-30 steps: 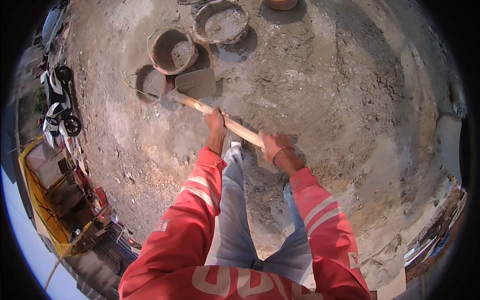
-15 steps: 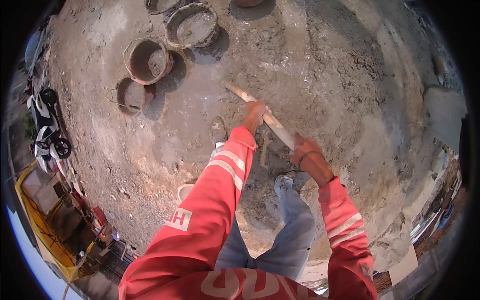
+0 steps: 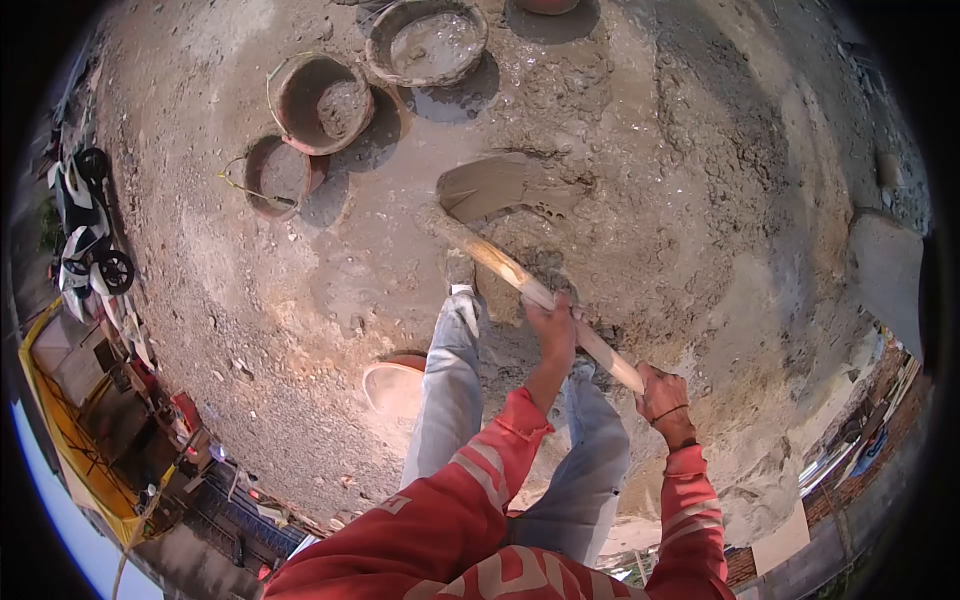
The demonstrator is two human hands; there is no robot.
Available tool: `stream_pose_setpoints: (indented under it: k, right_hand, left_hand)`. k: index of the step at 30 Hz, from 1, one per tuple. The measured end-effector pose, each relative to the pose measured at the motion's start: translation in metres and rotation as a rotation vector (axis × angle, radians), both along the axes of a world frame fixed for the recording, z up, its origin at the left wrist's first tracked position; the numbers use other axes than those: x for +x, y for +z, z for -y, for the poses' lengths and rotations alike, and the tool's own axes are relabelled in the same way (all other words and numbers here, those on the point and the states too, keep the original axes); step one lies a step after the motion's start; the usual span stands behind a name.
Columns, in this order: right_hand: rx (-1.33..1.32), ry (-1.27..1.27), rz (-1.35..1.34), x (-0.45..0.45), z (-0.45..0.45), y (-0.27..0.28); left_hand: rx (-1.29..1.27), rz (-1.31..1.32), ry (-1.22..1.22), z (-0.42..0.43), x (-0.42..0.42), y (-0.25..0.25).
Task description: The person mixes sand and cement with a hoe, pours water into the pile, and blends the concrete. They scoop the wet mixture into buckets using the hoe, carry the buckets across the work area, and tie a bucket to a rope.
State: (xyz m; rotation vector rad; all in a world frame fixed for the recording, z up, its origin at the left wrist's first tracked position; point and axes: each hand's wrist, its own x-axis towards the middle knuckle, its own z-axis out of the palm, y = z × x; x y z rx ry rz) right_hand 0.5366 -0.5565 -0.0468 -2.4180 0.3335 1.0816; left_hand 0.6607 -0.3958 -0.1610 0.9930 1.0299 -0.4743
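Note:
I hold a hoe by its pale wooden handle [image 3: 507,268], which slants from lower right to upper left. My left hand [image 3: 553,328] is closed around the middle of the shaft. Near the butt end, my right hand [image 3: 663,393] grips it too. At the far end, the mud-coated blade [image 3: 485,187] lies against wet grey mortar [image 3: 600,200] spread over the ground. Its edges blend into the mud.
Buckets with grey mix stand at upper left: a wide one [image 3: 425,45], a deep one [image 3: 322,105] and a smaller one [image 3: 275,178]. A pale-bottomed basin [image 3: 393,388] sits beside my left leg. A motorcycle [image 3: 90,240] is at far left.
The hoe has been drawn back toward me, and both hands have moved lower and to the right. The blade now shows in the mortar, and my left leg is more visible.

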Motion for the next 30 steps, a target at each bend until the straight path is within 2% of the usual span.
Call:
stream_pose_setpoints:
  k: [1, 2, 4, 5, 6, 8, 11, 12, 15, 17, 19, 21, 23, 26, 30]
  right_hand:
    - [0.08, 0.018, 0.067, 0.038, -0.018, -0.016]
    - [0.087, 0.067, 0.136, 0.065, -0.038, -0.046]
    - [0.208, 0.134, 0.101, 0.162, -0.084, -0.069]
    - [0.217, 0.176, 0.2, 0.193, -0.106, -0.091]
    - [0.193, 0.208, 0.165, 0.232, -0.124, -0.092]
    - [0.259, 0.181, 0.423, 0.258, -0.148, -0.129]
    - [0.23, 0.135, 0.122, 0.281, -0.148, -0.08]
    - [0.217, 0.11, 0.13, 0.268, -0.14, -0.072]
    - [0.097, -0.031, -0.144, 0.224, -0.095, -0.045]
    - [0.051, -0.003, -0.133, 0.171, -0.05, -0.039]
    - [-0.052, -0.053, -0.16, 0.105, -0.014, -0.018]
    - [-0.102, -0.124, -0.169, 0.035, 0.011, 0.004]
    - [-0.123, -0.179, -0.11, -0.027, 0.025, 0.023]
    - [-0.162, -0.27, -0.131, -0.091, 0.032, 0.051]
    - [-0.153, -0.291, -0.044, -0.127, 0.048, 0.045]
  left_hand:
    - [0.115, 0.105, 0.067, -0.024, 0.037, 0.0]
    - [0.126, 0.152, 0.068, -0.061, 0.067, -0.027]
    - [0.287, 0.134, 0.138, -0.117, 0.137, -0.054]
    - [0.373, 0.153, 0.136, -0.147, 0.168, -0.078]
    - [0.346, 0.104, 0.107, -0.177, 0.196, -0.1]
    - [0.32, 0.011, 0.083, -0.203, 0.239, -0.116]
    - [0.295, -0.123, -0.106, -0.202, 0.251, -0.135]
    - [0.226, -0.159, -0.157, -0.194, 0.243, -0.149]
    - [0.198, -0.22, -0.302, -0.117, 0.188, -0.157]
    - [0.128, -0.259, -0.28, -0.051, 0.14, -0.136]
    - [0.106, -0.265, -0.392, 0.008, 0.08, -0.107]
    - [-0.027, -0.152, -0.361, 0.044, 0.008, -0.112]
    - [0.073, -0.16, -0.435, 0.078, -0.034, -0.073]
    - [0.026, -0.191, -0.388, 0.104, -0.068, 0.007]
    - [0.001, -0.091, -0.323, 0.121, -0.081, 0.048]
